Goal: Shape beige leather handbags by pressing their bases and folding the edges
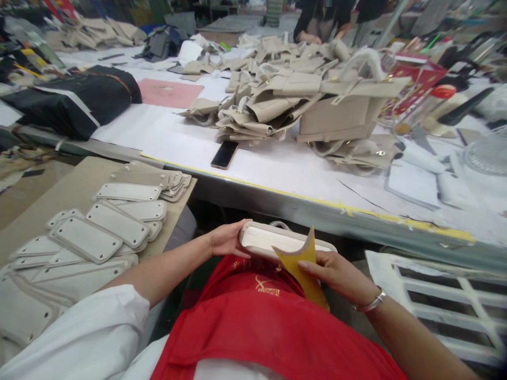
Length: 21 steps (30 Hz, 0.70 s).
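In front of my red apron, a pale, long bag piece (261, 237) with rounded ends and a beige rim lies level between my hands. My left hand (232, 238) grips its left end, fingers wrapped round the rim. Between thumb and fingers of my right hand (336, 272) is a yellow sheet (301, 264) with a concave, pointed upper edge. That sheet stands in front of the bag piece and covers part of it. My right fingers are also at the piece's right end; their exact contact is hidden. A pale loop (279, 225) shows just behind it.
Left, a board (89, 171) bears stacked beige bag bases (116, 224) with studs. The white-covered table (166, 132) ahead carries a phone (224, 154), a heap of beige bags (273, 100) and a black roll (79, 100). A white slatted rack (435, 301) stands right. Another person (322, 24) works beyond.
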Tool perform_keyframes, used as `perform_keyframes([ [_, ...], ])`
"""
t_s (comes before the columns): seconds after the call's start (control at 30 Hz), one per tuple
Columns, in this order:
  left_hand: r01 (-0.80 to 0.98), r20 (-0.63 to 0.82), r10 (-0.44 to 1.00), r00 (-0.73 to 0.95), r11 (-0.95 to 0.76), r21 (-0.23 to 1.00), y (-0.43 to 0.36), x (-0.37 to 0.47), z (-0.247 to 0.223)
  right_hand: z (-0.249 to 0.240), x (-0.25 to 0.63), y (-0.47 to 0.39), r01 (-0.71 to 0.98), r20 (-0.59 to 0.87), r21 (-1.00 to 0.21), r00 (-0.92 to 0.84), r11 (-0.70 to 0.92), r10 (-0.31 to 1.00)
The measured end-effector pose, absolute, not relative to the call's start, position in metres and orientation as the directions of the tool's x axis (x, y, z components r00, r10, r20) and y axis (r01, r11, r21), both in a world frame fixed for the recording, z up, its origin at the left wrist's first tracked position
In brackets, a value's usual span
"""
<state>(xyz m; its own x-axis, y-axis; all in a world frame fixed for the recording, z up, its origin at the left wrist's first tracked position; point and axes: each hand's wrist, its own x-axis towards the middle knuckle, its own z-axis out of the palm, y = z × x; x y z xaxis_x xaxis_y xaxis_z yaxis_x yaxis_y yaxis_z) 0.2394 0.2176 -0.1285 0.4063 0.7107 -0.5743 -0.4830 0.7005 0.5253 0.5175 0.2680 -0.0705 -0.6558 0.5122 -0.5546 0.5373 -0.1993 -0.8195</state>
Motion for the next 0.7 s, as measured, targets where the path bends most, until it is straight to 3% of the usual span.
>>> perform_keyframes([
  [0.17, -0.704, -0.520, 0.819, 0.243, 0.518, 0.486, 0.221, 0.258, -0.141, -0.091, 0.509, 0.253, 0.613, -0.406, -0.776, -0.667, 0.151, 0.625],
  [0.33, -0.741, -0.488, 0.855, 0.173, 0.440, 0.508, 0.223, 0.261, -0.148, -0.098, 0.480, 0.240, 0.566, -0.305, -0.754, -0.751, 0.333, 0.586],
  [0.53, -0.725, -0.432, 0.889, 0.153, 0.398, 0.562, 0.218, 0.256, -0.162, -0.122, 0.439, 0.223, 0.535, -0.282, -0.809, -0.716, 0.243, 0.638],
  [0.7, -0.745, -0.369, 0.919, 0.142, 0.345, 0.571, 0.216, 0.254, -0.175, -0.139, 0.426, 0.219, 0.493, -0.340, -0.870, -0.592, -0.006, 0.731],
])
